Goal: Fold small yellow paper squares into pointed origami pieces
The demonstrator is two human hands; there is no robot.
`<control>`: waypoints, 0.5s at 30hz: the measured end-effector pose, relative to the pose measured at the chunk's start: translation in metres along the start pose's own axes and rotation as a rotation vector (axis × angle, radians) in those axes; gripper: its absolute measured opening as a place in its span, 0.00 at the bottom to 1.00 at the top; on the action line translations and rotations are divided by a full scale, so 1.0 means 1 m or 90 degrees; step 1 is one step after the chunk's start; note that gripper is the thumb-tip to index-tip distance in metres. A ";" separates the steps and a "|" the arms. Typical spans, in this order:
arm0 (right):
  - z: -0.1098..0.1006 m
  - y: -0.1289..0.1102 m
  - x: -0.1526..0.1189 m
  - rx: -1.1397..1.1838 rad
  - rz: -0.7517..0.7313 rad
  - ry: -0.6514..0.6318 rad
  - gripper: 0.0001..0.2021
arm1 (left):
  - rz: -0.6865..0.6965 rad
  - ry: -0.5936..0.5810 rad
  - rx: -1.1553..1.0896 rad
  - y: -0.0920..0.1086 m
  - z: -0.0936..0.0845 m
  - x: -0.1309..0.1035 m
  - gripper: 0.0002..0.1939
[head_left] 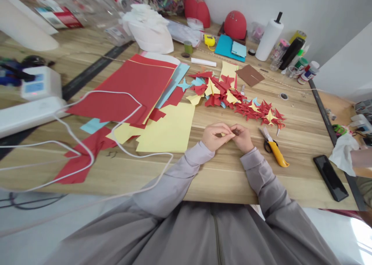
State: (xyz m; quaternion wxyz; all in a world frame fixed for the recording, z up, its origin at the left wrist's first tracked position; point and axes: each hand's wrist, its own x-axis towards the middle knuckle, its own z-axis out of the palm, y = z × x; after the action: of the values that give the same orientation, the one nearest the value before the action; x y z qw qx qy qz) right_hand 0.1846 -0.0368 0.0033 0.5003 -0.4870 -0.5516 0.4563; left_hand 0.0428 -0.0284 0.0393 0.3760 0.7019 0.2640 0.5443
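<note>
My left hand (214,137) and my right hand (243,138) meet fingertip to fingertip just above the wooden table. Both are closed in a pinch on a small piece of yellow paper (223,134), mostly hidden by the fingers. Beyond them lies a heap of folded paper shapes (213,87), mainly red with some yellow and light blue. Pointed red and yellow paper stars (270,117) continue the heap to the right. A yellow paper sheet (171,127) is left of my hands. On the right rests an orange-handled utility knife (277,153), over black-handled scissors (267,145).
Large red sheets (124,88) lie at left, crossed by a white cable (136,106). A phone (330,178) sits near the front right edge. Bottles (308,73) and a white roll (269,39) stand at the back right. Another person's arm (362,158) shows at far right.
</note>
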 end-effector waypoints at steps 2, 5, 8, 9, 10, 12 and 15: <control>0.000 0.000 0.000 -0.007 0.002 0.000 0.09 | -0.014 0.013 -0.004 0.001 0.000 0.000 0.08; 0.001 -0.003 0.000 0.011 0.020 0.016 0.11 | -0.049 0.037 -0.022 -0.001 -0.001 0.000 0.07; 0.002 -0.007 0.000 0.045 0.052 0.030 0.13 | -0.065 0.028 -0.037 -0.006 -0.004 0.000 0.07; 0.002 -0.008 0.000 0.054 0.060 0.032 0.13 | -0.064 0.020 -0.034 -0.007 -0.005 0.000 0.07; 0.001 -0.009 -0.001 0.060 0.064 0.036 0.14 | -0.063 0.013 -0.029 -0.009 -0.005 0.000 0.08; 0.001 -0.010 -0.001 0.066 0.066 0.045 0.14 | -0.066 0.003 -0.025 -0.012 -0.004 0.000 0.08; 0.000 -0.011 -0.002 0.064 0.066 0.035 0.14 | -0.092 0.012 -0.045 -0.014 -0.001 0.000 0.05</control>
State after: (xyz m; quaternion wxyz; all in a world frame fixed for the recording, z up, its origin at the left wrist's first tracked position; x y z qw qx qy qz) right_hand 0.1836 -0.0401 0.0138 0.5149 -0.5017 -0.4878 0.4952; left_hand 0.0423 -0.0195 0.0280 0.4362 0.6621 0.2981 0.5314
